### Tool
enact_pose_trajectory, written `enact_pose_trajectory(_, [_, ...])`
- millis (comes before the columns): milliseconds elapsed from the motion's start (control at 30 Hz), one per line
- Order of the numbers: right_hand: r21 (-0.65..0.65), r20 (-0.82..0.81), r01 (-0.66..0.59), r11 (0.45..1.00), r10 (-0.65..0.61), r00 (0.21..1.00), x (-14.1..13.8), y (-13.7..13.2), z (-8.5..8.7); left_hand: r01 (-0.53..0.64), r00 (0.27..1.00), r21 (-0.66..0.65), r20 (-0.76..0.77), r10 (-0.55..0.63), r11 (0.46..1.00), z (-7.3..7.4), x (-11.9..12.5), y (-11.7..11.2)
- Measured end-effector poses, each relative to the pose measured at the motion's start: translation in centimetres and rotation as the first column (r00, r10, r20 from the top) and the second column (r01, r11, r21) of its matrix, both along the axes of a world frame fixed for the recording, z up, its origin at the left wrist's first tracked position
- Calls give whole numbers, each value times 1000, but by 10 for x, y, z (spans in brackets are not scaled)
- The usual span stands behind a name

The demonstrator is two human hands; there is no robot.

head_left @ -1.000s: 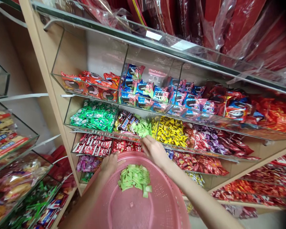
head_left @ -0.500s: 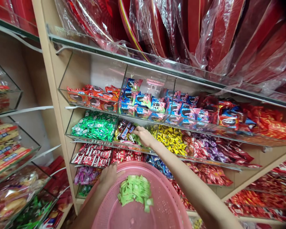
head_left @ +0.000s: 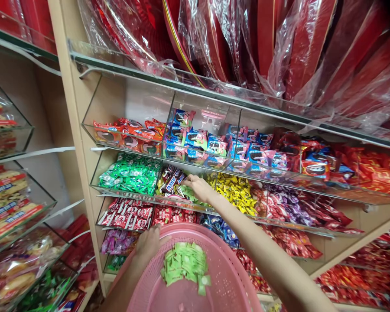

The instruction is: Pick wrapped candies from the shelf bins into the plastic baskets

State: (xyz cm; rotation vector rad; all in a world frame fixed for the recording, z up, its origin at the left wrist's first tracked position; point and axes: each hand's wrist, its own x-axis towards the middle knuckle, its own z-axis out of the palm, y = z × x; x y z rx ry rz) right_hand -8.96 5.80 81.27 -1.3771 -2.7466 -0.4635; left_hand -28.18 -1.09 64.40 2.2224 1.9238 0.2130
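My left hand (head_left: 148,242) is closed around the far left rim of a pink plastic basket (head_left: 229,264). A pile of light green wrapped packets (head_left: 186,263) lies inside the basket. Beyond it, my right hand (head_left: 198,189) reaches into a clear shelf compartment, its fingers curled and pressed together at the edge of some Snickers bars (head_left: 171,181). Light green packets (head_left: 188,193) show just under that hand. Whatever is between its fingertips is too small to make out.
Green-wrapped sweets (head_left: 131,174) fill the compartment to the left, yellow-wrapped ones (head_left: 235,193) the one to the right. A clear shelf with blue and pink snack packs (head_left: 195,138) runs above my right hand. Bagged red items (head_left: 214,39) stand on the top glass shelf (head_left: 143,74).
The view has shifted slightly, so the shelves sit a little lower and further right. Both hands keep nearly the same places, left on the basket rim, right in the Snickers compartment.
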Motion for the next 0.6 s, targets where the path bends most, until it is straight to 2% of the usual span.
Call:
enact_pose_trajectory(233, [0,13,-6,1000,6,1000,-9,6,4,-7,1000,-8,5,7,1000,2,0,0])
enact_pose_trajectory(467, [64,-39,117,991,-114,993,-3,2,9,2,1000,-4,7,-2,1000,-1,-1,2])
enact_pose_trajectory(600, [11,-115,24,1000,-23,993,-4,7,1,-9,1000,-3,12,9,1000,-2,0,2])
